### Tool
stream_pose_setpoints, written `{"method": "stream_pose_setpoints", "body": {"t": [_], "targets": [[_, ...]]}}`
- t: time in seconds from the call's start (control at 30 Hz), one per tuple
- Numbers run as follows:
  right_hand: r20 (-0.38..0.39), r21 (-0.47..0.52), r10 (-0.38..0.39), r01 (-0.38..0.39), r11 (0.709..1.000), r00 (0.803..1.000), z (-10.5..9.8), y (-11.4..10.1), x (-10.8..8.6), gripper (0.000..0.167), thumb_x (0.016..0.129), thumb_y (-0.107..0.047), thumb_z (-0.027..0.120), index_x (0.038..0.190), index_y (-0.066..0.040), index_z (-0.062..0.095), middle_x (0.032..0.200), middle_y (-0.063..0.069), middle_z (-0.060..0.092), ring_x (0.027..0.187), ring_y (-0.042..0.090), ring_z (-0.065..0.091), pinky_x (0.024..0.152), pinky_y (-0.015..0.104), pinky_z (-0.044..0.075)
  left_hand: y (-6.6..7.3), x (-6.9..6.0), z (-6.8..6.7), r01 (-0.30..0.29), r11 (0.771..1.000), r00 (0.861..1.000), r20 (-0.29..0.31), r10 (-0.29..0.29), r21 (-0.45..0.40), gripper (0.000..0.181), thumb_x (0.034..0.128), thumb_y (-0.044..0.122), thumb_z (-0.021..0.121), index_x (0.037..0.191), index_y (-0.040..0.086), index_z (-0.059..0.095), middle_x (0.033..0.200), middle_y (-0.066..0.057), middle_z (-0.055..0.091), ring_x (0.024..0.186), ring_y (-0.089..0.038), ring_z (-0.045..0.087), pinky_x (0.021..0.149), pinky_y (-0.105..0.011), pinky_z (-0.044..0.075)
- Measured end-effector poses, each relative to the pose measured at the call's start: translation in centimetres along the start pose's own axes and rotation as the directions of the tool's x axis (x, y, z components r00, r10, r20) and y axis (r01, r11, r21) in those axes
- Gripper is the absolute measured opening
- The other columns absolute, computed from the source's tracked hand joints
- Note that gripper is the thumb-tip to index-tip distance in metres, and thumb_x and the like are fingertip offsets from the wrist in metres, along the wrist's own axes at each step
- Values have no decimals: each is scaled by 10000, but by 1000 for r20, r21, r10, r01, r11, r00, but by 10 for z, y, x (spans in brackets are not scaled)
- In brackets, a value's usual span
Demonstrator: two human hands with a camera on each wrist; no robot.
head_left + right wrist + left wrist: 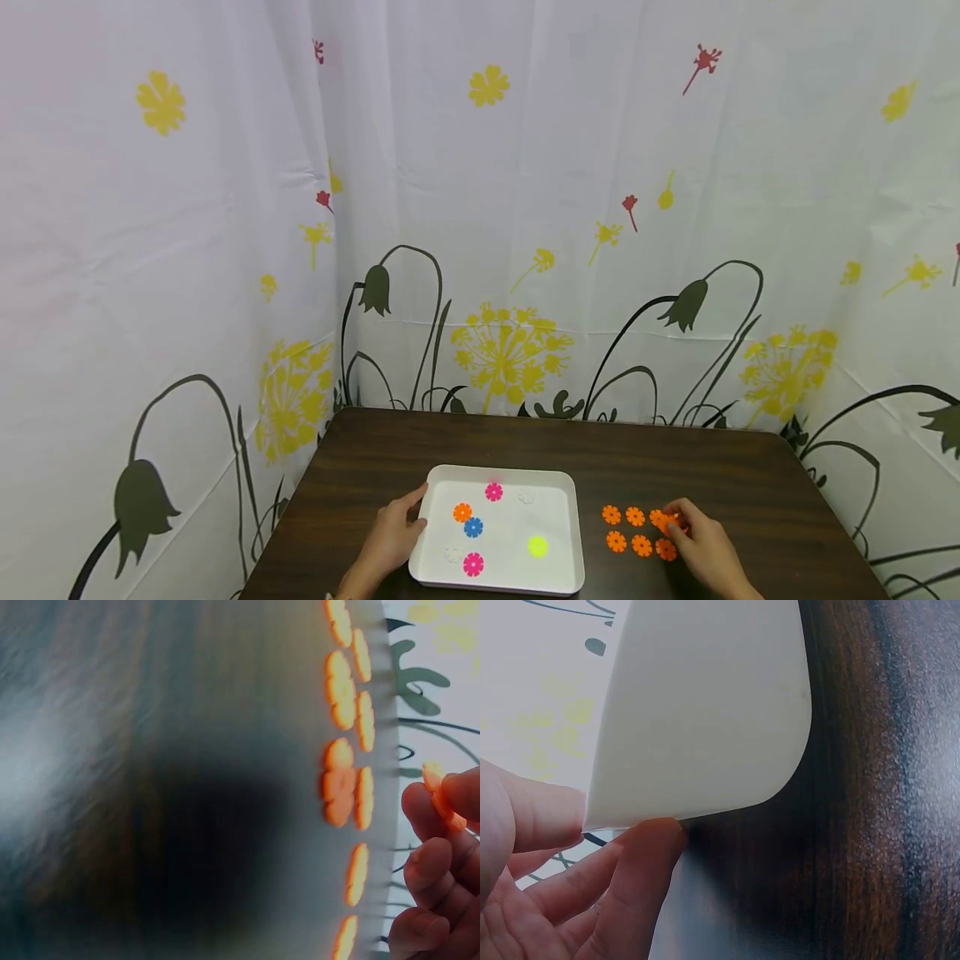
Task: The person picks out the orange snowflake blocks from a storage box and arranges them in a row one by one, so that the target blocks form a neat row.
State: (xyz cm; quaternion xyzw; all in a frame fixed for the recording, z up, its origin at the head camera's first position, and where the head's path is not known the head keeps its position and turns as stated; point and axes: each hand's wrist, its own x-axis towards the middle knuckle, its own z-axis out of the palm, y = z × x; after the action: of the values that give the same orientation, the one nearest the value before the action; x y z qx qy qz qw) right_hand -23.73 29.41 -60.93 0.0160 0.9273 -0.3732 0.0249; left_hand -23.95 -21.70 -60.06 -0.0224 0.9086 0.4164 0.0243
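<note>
A shallow white tray rests on the dark wooden table, with several flower-shaped discs lying in it: pink, orange, blue, yellow and clear or white. My left hand holds the tray's left side; in the left wrist view its thumb and fingertips meet the tray's wall. To the right of the tray, orange flower discs lie in two rows. Over the right end of these rows, my right hand pinches one orange flower disc between thumb and index finger, raised off the table. The hand partly hides the discs beneath it.
The wooden table has its far edge against a white curtain printed with flowers. Curtain also hangs along both sides. A strip of bare tabletop separates the tray from the orange rows.
</note>
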Motion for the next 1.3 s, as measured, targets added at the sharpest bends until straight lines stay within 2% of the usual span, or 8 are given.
{"method": "stream_pose_setpoints", "body": {"t": [0.13,0.37,0.6,0.7,0.9,1.07,1.17,1.3], "targets": [[6,-21,24,-23,1000,1000,-1,7,-3,166,1008,-89,673,1173,-102,671,841,-14,680,693,120,593,600,311,465,0,0,-1,-3,1000,1000,9,3,-3,574,915,-52,714,1475,-20,590,1264,-284,709,882,-217,652,716,-370,572],[31,-89,39,-36,995,999,-2,17,-4,167,998,-92,678,1164,-73,672,858,-21,687,719,141,609,614,349,479,1,0,1,14,1000,1000,-2,-14,11,569,924,-30,722,1479,7,599,1292,-278,705,985,-249,668,831,-462,603],[62,-117,75,-67,991,995,-4,30,-5,188,1009,-126,674,1171,-30,657,898,-3,700,749,163,641,633,397,523,1,-1,-1,2,1000,1000,10,-2,-12,580,923,-53,709,1486,-17,579,1291,-317,683,842,-200,679,706,-375,596],[68,-120,92,-84,989,993,-5,33,-5,208,1004,-111,675,1186,-13,656,924,23,712,768,185,658,644,420,539,1,-1,0,10,1000,1000,9,-10,-5,577,925,-44,711,1486,-7,584,1289,-306,689,832,-185,674,701,-357,590],[81,-135,115,-103,985,990,-7,36,-6,201,975,-80,696,1157,6,683,1005,79,747,854,244,700,708,470,572,2,-1,1,34,999,999,11,-34,17,575,926,-31,721,1485,8,592,1319,-293,687,963,-232,687,811,-445,614],[103,-122,151,-138,983,983,-6,36,-7,173,948,-44,698,1117,-9,710,922,19,710,795,190,650,673,428,542,2,0,1,36,999,999,9,-36,24,573,923,-33,722,1481,8,596,1326,-300,683,940,-226,683,800,-442,607],[99,-126,139,-127,984,985,-6,36,-7,154,939,-35,701,1092,-37,718,918,12,686,785,173,627,666,414,527,2,0,0,31,999,999,8,-32,22,573,924,-34,719,1482,3,593,1318,-307,683,891,-211,677,763,-414,598],[93,-141,113,-100,985,989,-8,37,-8,149,936,-37,712,1083,-54,726,951,36,656,806,177,611,675,406,520,3,0,-1,29,999,1000,12,-29,21,573,923,-35,718,1481,-6,589,1323,-314,677,923,-223,672,781,-426,604]]}}
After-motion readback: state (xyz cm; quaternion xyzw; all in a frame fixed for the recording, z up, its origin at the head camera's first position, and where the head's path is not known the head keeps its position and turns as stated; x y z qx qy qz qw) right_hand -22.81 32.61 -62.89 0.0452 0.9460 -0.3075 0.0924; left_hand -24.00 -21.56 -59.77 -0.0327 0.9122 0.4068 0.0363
